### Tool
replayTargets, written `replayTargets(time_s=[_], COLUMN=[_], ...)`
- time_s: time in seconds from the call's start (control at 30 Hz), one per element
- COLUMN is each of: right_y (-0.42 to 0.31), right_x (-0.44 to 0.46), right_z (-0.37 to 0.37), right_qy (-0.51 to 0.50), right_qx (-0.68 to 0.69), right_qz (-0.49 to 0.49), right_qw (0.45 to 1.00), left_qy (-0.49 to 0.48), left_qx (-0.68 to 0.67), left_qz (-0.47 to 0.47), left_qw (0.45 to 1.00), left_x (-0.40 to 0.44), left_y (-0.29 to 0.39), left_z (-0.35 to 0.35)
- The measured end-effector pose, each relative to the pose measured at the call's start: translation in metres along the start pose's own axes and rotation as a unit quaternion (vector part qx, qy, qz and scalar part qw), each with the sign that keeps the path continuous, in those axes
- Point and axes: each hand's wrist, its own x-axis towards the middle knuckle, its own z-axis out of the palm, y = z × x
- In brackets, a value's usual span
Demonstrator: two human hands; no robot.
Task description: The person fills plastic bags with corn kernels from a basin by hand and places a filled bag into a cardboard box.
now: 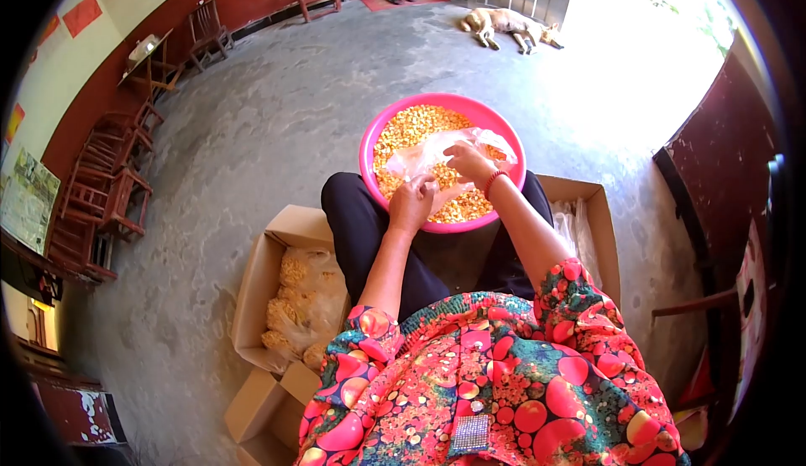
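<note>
A round pink basin (369, 157) full of yellow-orange corn kernels (420, 123) rests at my knees. Over the kernels lies a clear plastic bag (411, 157). My left hand (411, 203) is at the basin's near left side, its fingers closed on the bag's edge. With a red bracelet at the wrist, my right hand (472, 164) reaches over the middle of the basin, its fingers bent down at the bag; the fingertips are partly hidden. Some kernels show between the two hands.
Left of my legs stands a cardboard box (252, 298) with bagged yellowish food; another box (609, 248) on the right holds plastic bags. An open box (260, 411) is at the lower left. A dog (504, 23) lies near the doorway. Wooden chairs (126, 201) line the left wall.
</note>
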Motion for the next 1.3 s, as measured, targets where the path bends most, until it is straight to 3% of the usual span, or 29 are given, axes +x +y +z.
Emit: replayTargets(time_s=[0.07, 0.13, 0.2, 0.33, 0.47, 0.53, 0.57, 0.6, 0.67, 0.73, 0.83, 0.9, 1.03, 1.13, 1.23, 1.3], right_y=[-0.008, -0.002, 0.020, 0.019, 0.022, 0.011, -0.001, 0.017, 0.038, 0.042, 0.046, 0.035, 0.007, 0.032, 0.049, 0.051], right_x=[-0.009, -0.010, -0.005, -0.041, -0.044, -0.054, -0.064, -0.051, -0.042, -0.041, -0.043, -0.045, -0.051, -0.037, -0.027, -0.023], right_z=[-0.004, -0.005, -0.009, -0.014, -0.015, -0.017, -0.015, -0.006, 0.002, 0.014, 0.030, 0.040, 0.049, 0.054, 0.048, 0.038], right_qy=[-0.043, -0.014, 0.032, 0.125, 0.177, -0.074, -0.132, -0.165, -0.146, -0.109, -0.058, -0.046, -0.102, -0.063, -0.090, -0.118], right_qx=[-0.011, -0.054, -0.329, -0.426, -0.358, -0.132, -0.157, -0.204, -0.280, -0.400, -0.400, -0.429, -0.438, -0.426, -0.366, -0.327], right_qz=[0.027, 0.044, -0.103, -0.076, -0.124, -0.132, -0.099, -0.158, -0.209, -0.148, -0.166, -0.104, -0.010, -0.072, -0.129, -0.101], right_qw=[0.999, 0.997, 0.938, 0.893, 0.909, 0.980, 0.974, 0.952, 0.925, 0.898, 0.900, 0.896, 0.893, 0.900, 0.917, 0.932], left_qy=[0.019, 0.025, 0.031, 0.109, 0.145, 0.132, 0.148, 0.165, 0.140, 0.116, 0.068, 0.117, 0.136, 0.106, 0.064, 0.084], left_qx=[-0.040, -0.035, -0.029, -0.054, -0.061, -0.064, -0.066, -0.068, -0.072, -0.074, -0.074, -0.097, -0.089, -0.066, -0.039, -0.070], left_qz=[0.005, 0.000, -0.004, 0.037, 0.041, 0.033, 0.054, 0.076, 0.057, 0.038, 0.006, 0.062, 0.069, 0.042, 0.004, 0.017], left_qw=[0.999, 0.999, 0.999, 0.992, 0.987, 0.989, 0.985, 0.981, 0.986, 0.990, 0.995, 0.986, 0.984, 0.991, 0.997, 0.994], left_x=[0.000, 0.001, 0.001, 0.004, 0.004, 0.005, 0.006, 0.006, 0.004, 0.004, 0.003, 0.006, 0.004, 0.003, 0.005, 0.004], left_y=[0.001, 0.002, -0.001, -0.006, -0.005, -0.005, -0.010, -0.010, -0.006, -0.003, -0.009, -0.013, 0.003, 0.007, -0.007, -0.010], left_z=[-0.002, -0.003, -0.001, 0.002, 0.001, 0.001, 0.005, 0.005, 0.002, -0.003, 0.000, 0.003, -0.001, -0.003, 0.002, 0.004])
